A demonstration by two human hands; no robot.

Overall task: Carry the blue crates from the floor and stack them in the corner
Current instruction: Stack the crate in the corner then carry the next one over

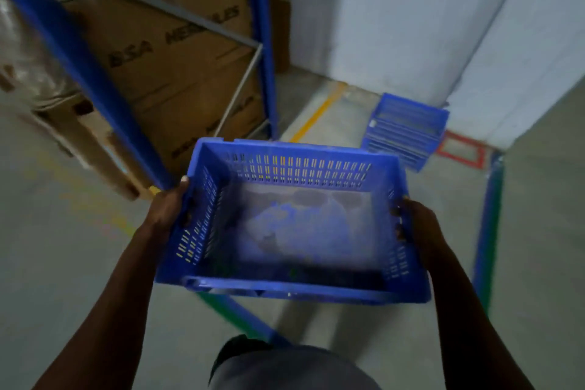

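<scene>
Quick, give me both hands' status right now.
Left hand: closed on the left side of the blue crate, holding it up.
Right hand: closed on the crate's right side, sharing the load.

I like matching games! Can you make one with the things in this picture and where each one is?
Things:
1. carried crate
2. crate stack
3. cardboard boxes
4. red square

Places:
A. on the blue rack, at the left
B. taped on the floor beside the stack
C. on the floor by the white wall
D. between the left hand and right hand

Pairs: 1-D, 2-C, 3-A, 4-B
</scene>
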